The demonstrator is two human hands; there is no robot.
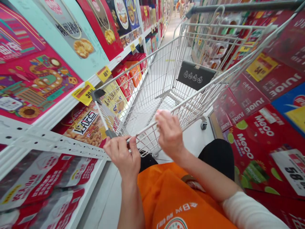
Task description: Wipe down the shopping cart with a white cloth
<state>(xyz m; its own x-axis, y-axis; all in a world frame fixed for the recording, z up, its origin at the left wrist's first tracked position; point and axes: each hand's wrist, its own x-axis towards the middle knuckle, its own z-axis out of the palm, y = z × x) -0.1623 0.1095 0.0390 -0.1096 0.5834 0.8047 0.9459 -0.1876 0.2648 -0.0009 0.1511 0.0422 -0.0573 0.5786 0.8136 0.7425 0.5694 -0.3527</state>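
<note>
A wire shopping cart (pixel 143 130) stands slanted in front of me, with bare mesh showing inside its basket. My left hand (pixel 122 154) is closed round the near corner of its top rim, beside a grey plastic corner piece (pixel 111 133). Over the near long side of the rim is my right hand (pixel 170 135), fingers curled in and slightly blurred. Whether anything small is inside those fingers is hidden. A black panel (pixel 195 75) with round symbols is fixed within the cart.
Shelves on the left hold gift boxes (pixel 85 47) and bagged goods (pixel 35 181), with yellow price tags (pixel 85 93) along the edge. Red drink cartons (pixel 252 140) are stacked close on the right. A tiled aisle (pixel 175 27) runs ahead between shelves.
</note>
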